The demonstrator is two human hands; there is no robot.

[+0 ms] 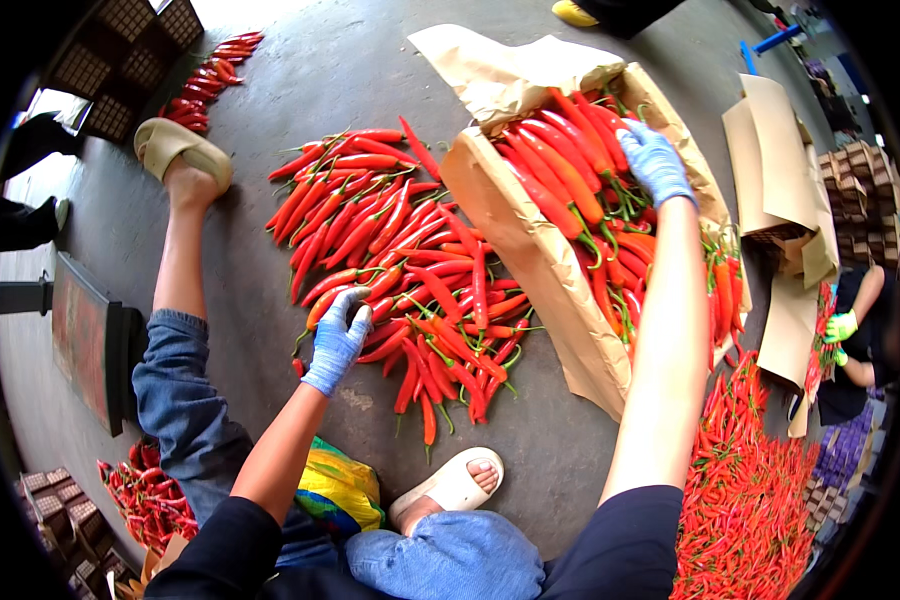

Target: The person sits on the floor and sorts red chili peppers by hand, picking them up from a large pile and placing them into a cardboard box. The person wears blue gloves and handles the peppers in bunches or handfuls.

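My left hand, in a blue knitted glove, is at the near left edge of a loose pile of red chili peppers on the floor. Its thumb and fingers are apart, with the fingertips close to the peppers and no pepper plainly between them. To the right stands a crate lined with brown paper, filled with long red chili peppers. Over its far right part, my gloved right hand lies against the peppers. Those fingertips are partly hidden, so a grip cannot be made out.
A large heap of chili peppers spreads at the lower right. Another paper-lined crate stands beyond mine. Plastic crates stand at upper left, above a platform scale. A co-worker's green-gloved hands show at far right.
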